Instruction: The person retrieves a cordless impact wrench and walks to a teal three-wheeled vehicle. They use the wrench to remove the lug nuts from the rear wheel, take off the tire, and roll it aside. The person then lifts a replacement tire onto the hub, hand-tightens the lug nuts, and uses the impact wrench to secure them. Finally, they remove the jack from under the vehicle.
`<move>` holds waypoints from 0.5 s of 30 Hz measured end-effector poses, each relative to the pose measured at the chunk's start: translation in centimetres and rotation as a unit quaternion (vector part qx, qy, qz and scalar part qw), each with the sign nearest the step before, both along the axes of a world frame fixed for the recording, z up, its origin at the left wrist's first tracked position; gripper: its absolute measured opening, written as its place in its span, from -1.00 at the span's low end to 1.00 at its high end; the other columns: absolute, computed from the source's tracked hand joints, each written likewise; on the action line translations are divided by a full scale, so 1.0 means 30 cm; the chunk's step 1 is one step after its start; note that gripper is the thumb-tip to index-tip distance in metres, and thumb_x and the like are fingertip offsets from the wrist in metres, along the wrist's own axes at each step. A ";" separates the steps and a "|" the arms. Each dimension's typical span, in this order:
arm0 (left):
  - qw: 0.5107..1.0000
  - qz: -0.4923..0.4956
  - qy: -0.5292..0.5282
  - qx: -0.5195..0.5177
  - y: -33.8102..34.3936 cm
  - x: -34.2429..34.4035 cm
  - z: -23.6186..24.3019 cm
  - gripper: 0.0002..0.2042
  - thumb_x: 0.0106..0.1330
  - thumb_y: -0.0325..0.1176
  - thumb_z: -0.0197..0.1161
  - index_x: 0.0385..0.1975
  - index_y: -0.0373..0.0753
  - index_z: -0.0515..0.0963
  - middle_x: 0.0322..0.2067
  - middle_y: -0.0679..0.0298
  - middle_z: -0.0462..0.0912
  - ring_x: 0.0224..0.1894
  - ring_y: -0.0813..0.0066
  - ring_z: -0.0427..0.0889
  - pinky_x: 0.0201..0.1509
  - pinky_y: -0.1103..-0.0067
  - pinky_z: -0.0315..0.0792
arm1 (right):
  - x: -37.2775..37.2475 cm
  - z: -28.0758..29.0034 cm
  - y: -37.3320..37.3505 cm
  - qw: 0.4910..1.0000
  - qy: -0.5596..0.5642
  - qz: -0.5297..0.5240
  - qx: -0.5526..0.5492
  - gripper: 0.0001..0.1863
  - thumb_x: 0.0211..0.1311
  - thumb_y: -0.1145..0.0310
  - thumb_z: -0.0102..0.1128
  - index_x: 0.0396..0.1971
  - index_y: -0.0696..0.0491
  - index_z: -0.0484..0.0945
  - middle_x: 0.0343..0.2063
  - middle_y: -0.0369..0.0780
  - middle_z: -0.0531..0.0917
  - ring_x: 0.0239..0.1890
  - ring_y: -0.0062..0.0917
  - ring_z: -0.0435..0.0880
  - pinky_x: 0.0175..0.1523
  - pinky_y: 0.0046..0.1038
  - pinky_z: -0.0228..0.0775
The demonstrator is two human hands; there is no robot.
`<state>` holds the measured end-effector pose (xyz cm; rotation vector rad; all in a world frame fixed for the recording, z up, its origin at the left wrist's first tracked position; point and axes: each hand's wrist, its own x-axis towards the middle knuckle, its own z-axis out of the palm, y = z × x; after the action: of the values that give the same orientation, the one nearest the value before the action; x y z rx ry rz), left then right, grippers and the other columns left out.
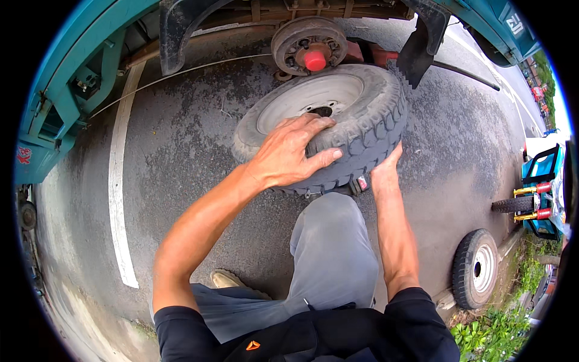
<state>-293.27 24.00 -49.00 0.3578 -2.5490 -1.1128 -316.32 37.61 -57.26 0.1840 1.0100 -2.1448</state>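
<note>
A wheel (368,108) with a worn treaded tyre and a pale grey rim is tilted in front of me, rim side up. My left hand (288,148) grips its near edge from above, fingers curved over the sidewall and thumb apart on the tyre's shoulder. Under the right side of the tread, my right hand (388,166) holds the tyre; most of its fingers are hidden behind it. Just beyond the wheel is a rusty hub (292,45) with a red cap (315,60). My bent knee (332,223) is close below the tyre.
The teal vehicle body (66,102) and black mudguards (181,36) overhang the far side. A red jack-like part (377,55) with a dark bar (464,75) lies right of the hub. Another wheel (475,268) stands by the plants at right. A white line (120,181) marks the asphalt.
</note>
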 end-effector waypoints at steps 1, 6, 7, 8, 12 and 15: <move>0.998 0.017 -0.003 -0.055 0.011 0.023 0.017 -0.20 0.31 0.26 0.31 0.36 -0.26 0.45 0.31 -0.16 0.46 0.37 -0.17 0.42 0.47 0.03 0.25 | 0.068 0.049 -0.023 0.999 -0.005 -0.002 -0.038 -0.35 0.65 -0.06 -0.46 0.53 -0.06 0.26 0.49 -0.21 0.36 0.48 -0.20 0.34 0.59 -0.09 0.12; 0.971 0.041 -0.001 -0.237 -0.010 0.125 0.119 0.07 0.03 0.31 0.49 0.51 -0.16 0.25 0.35 -0.24 0.37 0.40 -0.26 0.35 0.49 0.05 0.24 | 0.322 0.072 -0.074 0.991 -0.051 0.026 -0.122 -0.38 0.65 -0.02 -0.40 0.45 0.01 0.35 0.42 -0.14 0.43 0.43 -0.17 0.43 0.51 0.00 0.30; 0.965 0.037 0.000 -0.258 -0.016 0.146 0.137 0.09 0.00 0.30 0.52 0.52 -0.14 0.24 0.35 -0.23 0.37 0.41 -0.25 0.35 0.50 0.05 0.23 | 0.378 0.090 -0.090 0.994 -0.063 0.012 -0.084 -0.40 0.65 0.01 -0.40 0.44 0.02 0.36 0.39 -0.12 0.46 0.41 -0.17 0.46 0.48 0.01 0.36; 0.958 0.030 -0.017 -0.285 -0.009 0.140 0.158 0.16 -0.10 0.20 0.61 0.55 -0.07 0.18 0.39 -0.19 0.33 0.43 -0.23 0.32 0.52 0.05 0.20 | 0.415 0.092 -0.101 0.994 -0.077 0.025 -0.067 -0.42 0.64 0.07 -0.39 0.40 0.05 0.39 0.37 -0.10 0.47 0.39 -0.19 0.47 0.48 -0.03 0.36; 0.920 0.031 0.000 -0.391 -0.050 0.188 0.169 0.22 -0.17 0.06 0.69 0.59 0.04 0.11 0.45 -0.16 0.23 0.46 -0.19 0.27 0.56 0.01 0.16 | 0.620 0.086 -0.192 0.995 -0.064 0.066 -0.040 -0.60 0.57 0.28 -0.22 0.10 0.21 0.52 0.07 -0.08 0.61 0.13 -0.34 0.61 0.27 -0.21 0.51; 0.919 0.014 0.008 -0.394 -0.099 0.251 0.212 0.14 -0.22 -0.16 0.69 0.54 0.10 0.23 0.50 -0.05 0.20 0.53 -0.13 0.18 0.63 0.01 0.03 | 0.700 -0.005 -0.229 0.978 -0.029 0.191 -0.074 -0.71 0.43 0.46 -0.09 -0.04 0.29 0.55 -0.07 -0.08 0.65 -0.04 -0.44 0.66 0.08 -0.37 0.54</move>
<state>-285.73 21.02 -42.63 0.1624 -2.7004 -0.0145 -295.33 30.74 -57.42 -0.0207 0.7764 -1.8401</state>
